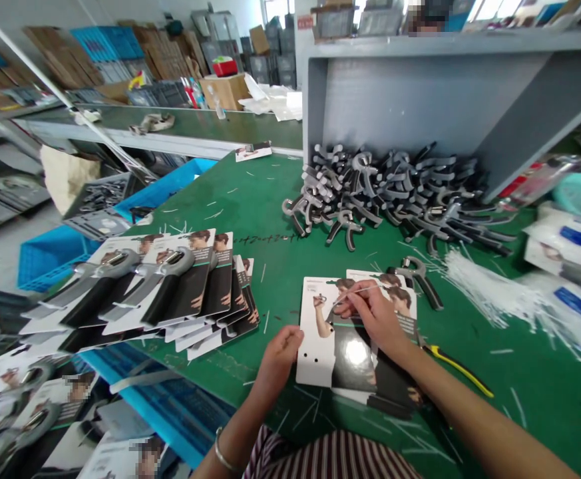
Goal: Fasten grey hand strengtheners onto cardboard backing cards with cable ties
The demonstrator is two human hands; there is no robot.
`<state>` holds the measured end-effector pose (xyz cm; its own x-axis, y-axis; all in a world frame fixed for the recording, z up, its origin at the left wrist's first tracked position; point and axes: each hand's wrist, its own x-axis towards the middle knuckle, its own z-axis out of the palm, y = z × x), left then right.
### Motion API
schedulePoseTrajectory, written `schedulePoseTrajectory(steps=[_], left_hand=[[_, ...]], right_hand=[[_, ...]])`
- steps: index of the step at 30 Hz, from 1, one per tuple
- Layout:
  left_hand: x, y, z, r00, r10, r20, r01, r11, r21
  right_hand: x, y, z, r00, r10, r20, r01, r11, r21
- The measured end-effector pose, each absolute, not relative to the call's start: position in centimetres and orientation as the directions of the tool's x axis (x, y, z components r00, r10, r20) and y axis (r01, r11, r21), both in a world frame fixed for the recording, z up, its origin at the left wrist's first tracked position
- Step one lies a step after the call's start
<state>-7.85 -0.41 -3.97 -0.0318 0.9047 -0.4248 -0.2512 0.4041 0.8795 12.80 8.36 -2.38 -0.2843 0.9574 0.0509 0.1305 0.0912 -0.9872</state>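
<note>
Touching the left edge of the card (315, 372), the left hand (281, 347) has curled fingers, but I cannot tell if they grip it. Apart from it, the right hand (376, 318) pinches a thin tie (365, 290) above the card's upper part. Right of the card lie pliers (462, 370), beyond it piled hand grips (380, 186), and left of it stacked packages (180, 286).

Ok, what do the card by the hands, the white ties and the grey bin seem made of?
Card: probably coated cardboard, glossy; it throws back bright glare. White ties: likely plastic, smooth; thin, pale, slightly shiny strands. Grey bin: perhaps plastic, fairly matt; broad plain walls, soft sheen.
</note>
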Motion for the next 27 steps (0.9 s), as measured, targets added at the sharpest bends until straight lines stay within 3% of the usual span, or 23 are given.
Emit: schedulePoseTrajectory(steps=[3, 6, 10, 15, 21, 25, 27], left_hand=[[-7.6, 0.6, -4.7, -0.030, 0.909, -0.415, -0.461, 0.356, 0.813], [-7.3, 1.8, -4.8, 0.015, 0.912, -0.409, -0.543, 0.351, 0.763], [-6.9, 2.4, -4.8, 0.065, 0.874, -0.481, -0.454, 0.456, 0.766], [-6.0, 2.8, -5.3, -0.002, 0.915, -0.404, -0.365, 0.376, 0.852], [-4.9, 3.2, -5.5, -0.043, 0.917, -0.397, -0.340, 0.360, 0.869], [-5.4, 3.0, -5.1, -0.051, 0.914, -0.403, -0.298, 0.372, 0.879], [-6.0, 3.1, -4.9, -0.092, 0.936, -0.340, -0.233, 0.311, 0.921]], right_hand=[[13.0, 8.1, -2.9, -0.267, 0.959, 0.091, 0.131, 0.130, -0.983], [13.2, 7.9, -2.9, -0.259, 0.960, 0.106, 0.161, 0.151, -0.975], [13.5, 7.5, -2.7, -0.280, 0.954, 0.111, 0.206, 0.173, -0.963], [14.5, 6.7, -2.7, -0.297, 0.945, 0.137, 0.266, 0.219, -0.939], [15.3, 6.4, -3.1, -0.309, 0.921, 0.238, 0.368, 0.346, -0.863], [14.9, 6.8, -3.1, -0.403, 0.866, 0.297, 0.460, 0.472, -0.752], [14.6, 7.2, -2.8, -0.483, 0.809, 0.335, 0.473, 0.563, -0.678]])
